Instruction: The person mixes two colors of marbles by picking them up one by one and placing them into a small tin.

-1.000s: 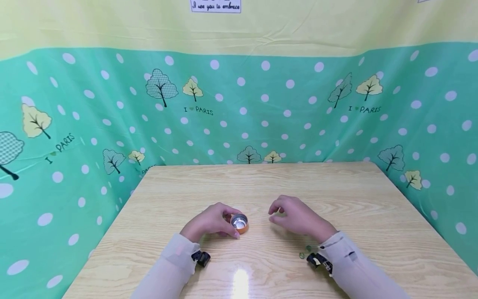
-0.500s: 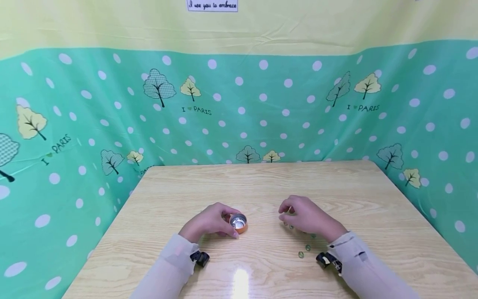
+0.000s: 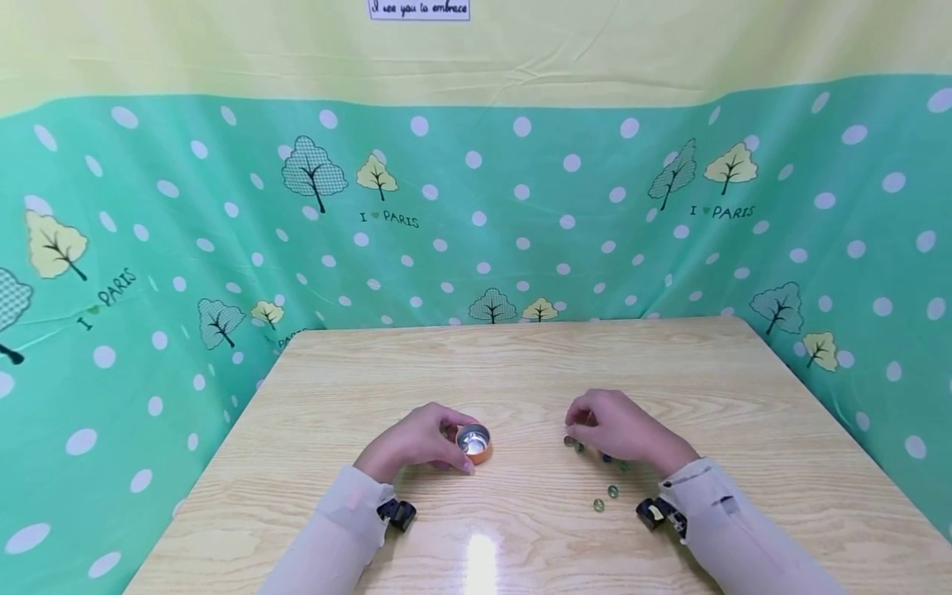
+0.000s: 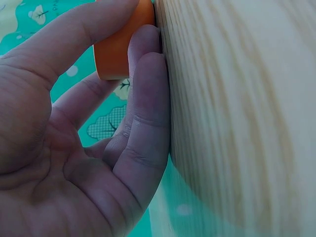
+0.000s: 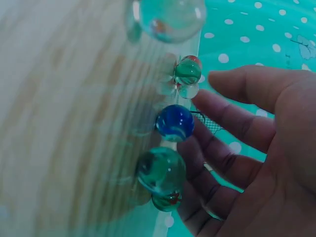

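Left of centre on the table, my left hand (image 3: 424, 440) holds a small round orange tin (image 3: 483, 457) between thumb and fingers. The tin stands upright with its shiny metal inside facing up; whether anything lies in it I cannot tell. In the left wrist view its orange wall (image 4: 116, 55) shows beside the fingers. To the right, my right hand (image 3: 623, 428) hovers low over several glass marbles (image 3: 579, 447), fingers loosely bent. The right wrist view shows a blue marble (image 5: 176, 123) and a green marble (image 5: 162, 171) near the fingers. Nothing is visibly pinched between thumb and forefinger.
Two greenish marbles, a nearer one (image 3: 598, 505) and a farther one (image 3: 613, 491), lie closer to the front, left of the right wrist. The wooden table (image 3: 521, 364) is bordered at back and sides by a green dotted curtain (image 3: 521, 219).
My right hand has moved to the right, away from the tin, and its thumb and forefinger have drawn closer together. More marbles show beneath it. The left hand stays on the tin.
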Demonstrator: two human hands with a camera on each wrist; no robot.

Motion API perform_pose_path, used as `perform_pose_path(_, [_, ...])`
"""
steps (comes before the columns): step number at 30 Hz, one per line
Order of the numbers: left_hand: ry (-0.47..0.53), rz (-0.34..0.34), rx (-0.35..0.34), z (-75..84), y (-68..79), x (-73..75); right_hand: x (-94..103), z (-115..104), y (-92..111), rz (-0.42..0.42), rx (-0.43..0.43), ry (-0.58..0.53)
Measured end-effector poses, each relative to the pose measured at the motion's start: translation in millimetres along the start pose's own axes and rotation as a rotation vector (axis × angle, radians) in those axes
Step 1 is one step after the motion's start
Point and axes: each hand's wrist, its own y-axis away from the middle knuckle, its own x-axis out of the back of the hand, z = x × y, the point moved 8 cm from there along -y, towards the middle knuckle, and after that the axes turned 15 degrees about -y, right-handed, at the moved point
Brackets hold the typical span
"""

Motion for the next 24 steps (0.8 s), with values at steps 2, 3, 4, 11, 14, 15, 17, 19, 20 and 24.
perform_pose_path(2, [0.001, 0.0, 0.003, -0.2, -0.1, 0.1, 0.0, 1.0, 0.3, -0.007, -0.005, 0.002])
perform_pose_path(3, [0.001, 0.0, 0.002, -0.1, 0.0, 0.1, 0.0, 1.5, 0.3, -0.008, -0.008, 0.007])
perform_pose_path(4, [0.002, -0.001, 0.001, 0.0, 0.0, 0.1, 0.1, 2.1, 0.3, -0.007, -0.011, 0.01])
perform_pose_path(11, [0.005, -0.004, -0.005, -0.5, 0.1, 0.0, -0.2, 3.2, 1.1, -0.007, -0.026, 0.016])
perform_pose_path(14, [0.006, -0.004, -0.003, -0.4, 0.7, 0.2, -0.2, 3.5, 1.1, -0.004, -0.033, 0.012])
perform_pose_path(15, [0.008, -0.004, -0.003, -0.1, 0.9, 0.3, -0.1, 3.8, 1.0, -0.002, -0.035, 0.013])
perform_pose_path(17, [0.009, -0.004, -0.006, 0.7, 1.0, 0.2, 0.1, 3.7, 0.9, -0.003, -0.034, 0.015])
perform_pose_path(19, [0.01, -0.003, -0.009, 1.3, 1.1, 0.2, -0.1, 3.8, 0.8, -0.007, -0.028, 0.02])
perform_pose_path(20, [0.009, -0.003, -0.01, 1.4, 1.2, 0.3, -0.1, 4.3, 0.7, -0.008, -0.03, 0.022])
perform_pose_path(24, [0.004, 0.001, -0.008, 0.6, 1.2, 0.7, 0.0, 5.1, 1.0, -0.01, -0.039, 0.027])
